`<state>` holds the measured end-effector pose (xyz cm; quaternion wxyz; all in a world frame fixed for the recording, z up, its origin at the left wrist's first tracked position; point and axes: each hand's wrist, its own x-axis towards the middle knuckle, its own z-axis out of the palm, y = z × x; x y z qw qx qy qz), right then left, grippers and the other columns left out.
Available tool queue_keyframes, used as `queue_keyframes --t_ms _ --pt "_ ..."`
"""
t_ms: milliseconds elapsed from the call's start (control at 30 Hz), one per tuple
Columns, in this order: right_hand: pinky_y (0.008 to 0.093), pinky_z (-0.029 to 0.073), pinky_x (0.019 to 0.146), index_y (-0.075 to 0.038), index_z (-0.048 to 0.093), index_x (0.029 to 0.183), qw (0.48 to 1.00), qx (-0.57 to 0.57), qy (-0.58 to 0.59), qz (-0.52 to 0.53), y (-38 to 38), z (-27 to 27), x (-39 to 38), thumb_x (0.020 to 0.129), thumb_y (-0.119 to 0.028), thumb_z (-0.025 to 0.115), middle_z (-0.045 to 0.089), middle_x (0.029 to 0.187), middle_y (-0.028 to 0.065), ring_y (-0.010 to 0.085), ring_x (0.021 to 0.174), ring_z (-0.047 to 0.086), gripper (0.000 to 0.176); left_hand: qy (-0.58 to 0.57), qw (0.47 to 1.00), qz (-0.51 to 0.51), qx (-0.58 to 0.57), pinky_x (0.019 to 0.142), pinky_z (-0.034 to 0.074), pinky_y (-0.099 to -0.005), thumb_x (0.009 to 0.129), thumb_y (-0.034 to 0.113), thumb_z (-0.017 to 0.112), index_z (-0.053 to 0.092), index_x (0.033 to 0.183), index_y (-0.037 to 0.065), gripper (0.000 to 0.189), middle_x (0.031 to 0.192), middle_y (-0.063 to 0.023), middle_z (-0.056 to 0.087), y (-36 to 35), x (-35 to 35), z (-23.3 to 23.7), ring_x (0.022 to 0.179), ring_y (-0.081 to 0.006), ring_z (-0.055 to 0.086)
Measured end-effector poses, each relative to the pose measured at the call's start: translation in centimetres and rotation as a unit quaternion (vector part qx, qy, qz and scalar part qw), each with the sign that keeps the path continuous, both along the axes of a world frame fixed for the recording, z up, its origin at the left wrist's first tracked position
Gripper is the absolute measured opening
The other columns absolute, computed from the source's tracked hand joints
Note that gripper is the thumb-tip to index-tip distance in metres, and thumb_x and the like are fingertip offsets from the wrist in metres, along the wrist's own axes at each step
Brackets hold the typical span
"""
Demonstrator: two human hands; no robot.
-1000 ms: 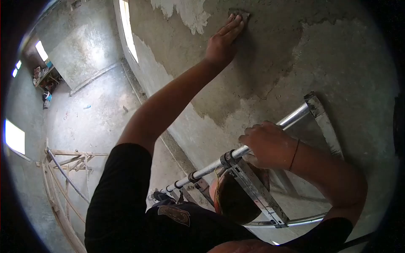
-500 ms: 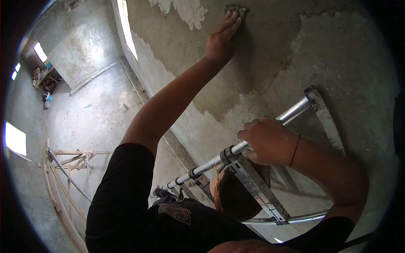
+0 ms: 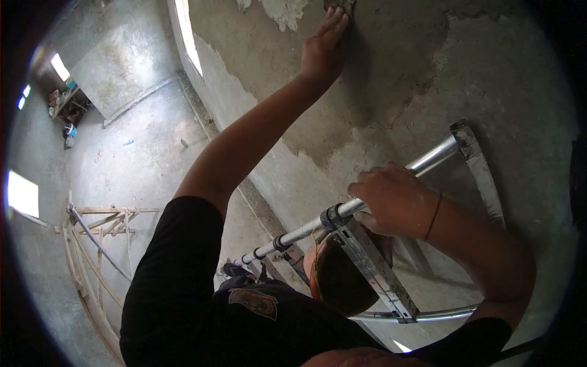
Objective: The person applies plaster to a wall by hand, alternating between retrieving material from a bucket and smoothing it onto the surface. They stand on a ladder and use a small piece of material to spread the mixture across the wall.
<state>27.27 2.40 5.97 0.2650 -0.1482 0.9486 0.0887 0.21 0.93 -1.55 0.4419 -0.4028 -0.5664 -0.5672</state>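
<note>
Raised high against the wall (image 3: 391,73), my left hand (image 3: 327,46) presses its fingers over a small flat scraper-like piece (image 3: 342,6), grey with plaster. The frame's top edge cuts the piece off, and its exact kind cannot be made out. Damp, darker plaster surrounds that hand, with a paler flaking patch (image 3: 284,12) to its left. My right hand (image 3: 394,202) is closed around the upper rail of a metal ladder (image 3: 434,157). Below it, a bucket (image 3: 342,275) with a dark inside and a yellow cord sits between the ladder's rungs, partly hidden by one rung.
The ladder runs down towards the lower left, past my body. Far below lies a concrete floor (image 3: 153,140). A wooden frame (image 3: 116,211) stands at the left, and a cluttered shelf (image 3: 66,104) is in the far corner. A narrow window opening (image 3: 188,33) cuts the wall.
The view has shifted slightly, so the wall patches sit higher in the frame. My left hand and the flat piece appear a little higher too. My right hand keeps its hold on the rail.
</note>
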Motion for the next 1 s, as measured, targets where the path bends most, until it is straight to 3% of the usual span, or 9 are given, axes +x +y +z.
queue_keyframes --t_ms 167,233,400,733,833,1000 --pt "0.0449 0.044 0.095 -0.001 0.063 0.104 1.0 0.001 -0.003 -0.005 0.0 0.1 0.1 0.08 -0.02 0.066 0.064 0.098 0.0171 0.0298 0.099 0.063 0.03 -0.038 0.996 -0.012 -0.079 0.106 0.044 -0.0377 0.069 -0.016 0.051 0.062 0.123 0.006 0.06 0.133 -0.0117 0.057 -2.1 -1.1 -4.9 0.13 -0.0277 0.048" --pt "0.045 0.044 0.096 -0.001 0.063 0.104 1.0 0.002 -0.001 -0.001 0.0 0.1 0.1 0.08 -0.02 0.066 0.064 0.098 0.0172 0.0298 0.099 0.063 0.03 -0.029 0.994 -0.018 -0.103 0.107 0.044 -0.0377 0.069 -0.016 0.05 0.062 0.123 0.006 0.059 0.133 -0.0119 0.057 -3.0 -1.0 -4.6 0.131 -0.028 0.047" --pt "0.0453 0.044 0.096 -0.001 0.063 0.103 1.0 0.01 -0.013 -0.011 0.0 -0.1 0.0 0.08 -0.02 0.066 0.064 0.098 0.0173 0.0301 0.1 0.063 0.03 -0.055 0.998 -0.017 -0.021 0.104 0.046 -0.037 0.07 -0.017 0.048 0.065 0.117 0.005 0.055 0.127 -0.0128 0.061 -2.1 0.5 -0.8 0.128 -0.0266 0.051" --pt "0.0433 0.045 0.093 -0.004 0.063 0.102 1.0 0.012 0.013 -0.004 -0.1 0.0 0.1 0.076 -0.021 0.069 0.065 0.096 0.0144 0.029 0.097 0.064 0.032 -0.002 0.996 -0.077 -0.053 0.1 0.049 -0.0371 0.072 -0.016 0.047 0.067 0.112 0.004 0.049 0.122 -0.0132 0.064 -3.5 0.7 -2.7 0.123 -0.0276 0.055" --pt "0.0433 0.045 0.093 -0.003 0.063 0.103 1.0 0.015 0.01 -0.001 0.0 -0.2 0.2 0.076 -0.021 0.069 0.064 0.096 0.0147 0.0289 0.098 0.064 0.033 -0.045 0.998 -0.011 0.037 0.101 0.048 -0.0368 0.071 -0.016 0.047 0.067 0.113 0.004 0.05 0.123 -0.0133 0.063 -2.6 0.0 -1.2 0.123 -0.0275 0.054" --pt "0.0442 0.046 0.094 -0.002 0.064 0.102 1.0 0.006 0.001 -0.007 0.0 0.0 0.1 0.079 -0.019 0.067 0.064 0.098 0.0165 0.0301 0.098 0.063 0.029 -0.054 0.997 -0.059 -0.013 0.103 0.046 -0.0361 0.072 -0.016 0.045 0.066 0.115 0.004 0.052 0.126 -0.0131 0.062 -1.5 1.3 -2.1 0.125 -0.0276 0.052"
